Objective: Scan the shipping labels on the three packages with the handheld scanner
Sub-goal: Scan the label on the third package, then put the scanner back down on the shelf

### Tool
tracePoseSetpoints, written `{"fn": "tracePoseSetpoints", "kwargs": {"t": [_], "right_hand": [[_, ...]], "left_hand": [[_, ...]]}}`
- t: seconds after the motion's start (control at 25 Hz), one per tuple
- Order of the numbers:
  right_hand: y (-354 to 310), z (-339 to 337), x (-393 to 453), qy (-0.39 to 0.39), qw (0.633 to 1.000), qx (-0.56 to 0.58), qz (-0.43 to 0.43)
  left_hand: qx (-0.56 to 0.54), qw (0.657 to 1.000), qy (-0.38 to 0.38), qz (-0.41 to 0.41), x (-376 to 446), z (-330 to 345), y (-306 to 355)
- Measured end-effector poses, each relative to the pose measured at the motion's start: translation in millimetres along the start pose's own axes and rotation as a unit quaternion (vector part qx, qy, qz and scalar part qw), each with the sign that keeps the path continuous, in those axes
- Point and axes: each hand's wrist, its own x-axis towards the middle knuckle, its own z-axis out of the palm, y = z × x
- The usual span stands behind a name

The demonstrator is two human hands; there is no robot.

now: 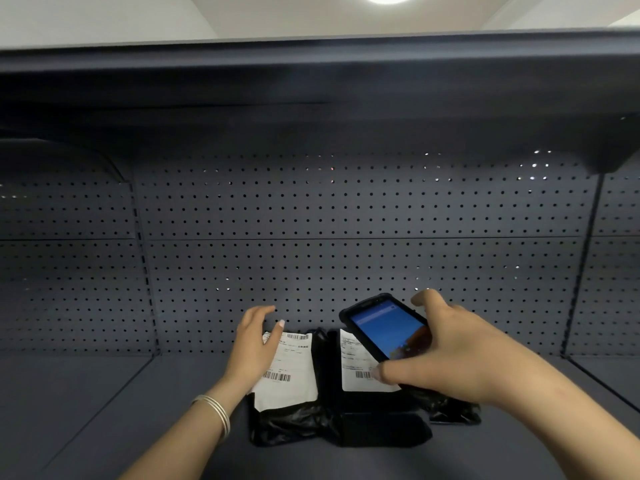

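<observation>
While right hand [460, 355] holds scanner [388, 332] | long axis diagonal, top far-left

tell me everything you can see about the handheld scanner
The handheld scanner is a black, phone-shaped device in a thick dark casing, its blue screen lit and facing up toward the camera. The right hand grips it, thumb on its near edge and fingers around the far side. It is held tilted above the right-hand white shipping label, covering part of it.
</observation>
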Motion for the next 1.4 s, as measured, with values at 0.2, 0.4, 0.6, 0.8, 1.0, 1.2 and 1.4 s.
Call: {"fn": "tracePoseSetpoints", "kwargs": {"t": [0.2, 0.4, 0.6, 0.8, 1.0, 1.2, 1.4], "right_hand": [[59.3, 10.2, 34.9, 0.067, 0.996, 0.053, 0.025], [146.8, 20.9, 78.0, 0.136, 0.986, 0.083, 0.057], [218.2, 33.8, 102.5, 0.167, 0.971, 0.139, 0.104], [255.3, 38.1, 117.6, 0.169, 0.954, 0.227, 0.101], [268.6, 33.9, 121.8, 0.15, 0.953, 0.242, 0.101], [271.9, 37.6, 115.6, 0.107, 0.972, 0.161, 0.136], [273.2, 44.8, 108.2, 0.075, 0.982, 0.061, 0.161]], "left_hand": [[-0.077, 0.996, -0.041, 0.031, -4.0, 40.2, 59.6], [-0.123, 0.989, -0.073, 0.039, -17.2, 96.9, 109.4], [-0.111, 0.99, -0.08, 0.024, -26.1, 138.4, 137.6], [-0.066, 0.994, -0.081, 0.017, -28.3, 156.2, 140.0], [-0.016, 0.991, -0.134, 0.019, -36.0, 162.3, 147.2], [0.005, 0.989, -0.148, 0.001, -38.4, 166.6, 147.7], [-0.019, 0.988, -0.149, -0.028, -40.0, 166.4, 146.5]]}}
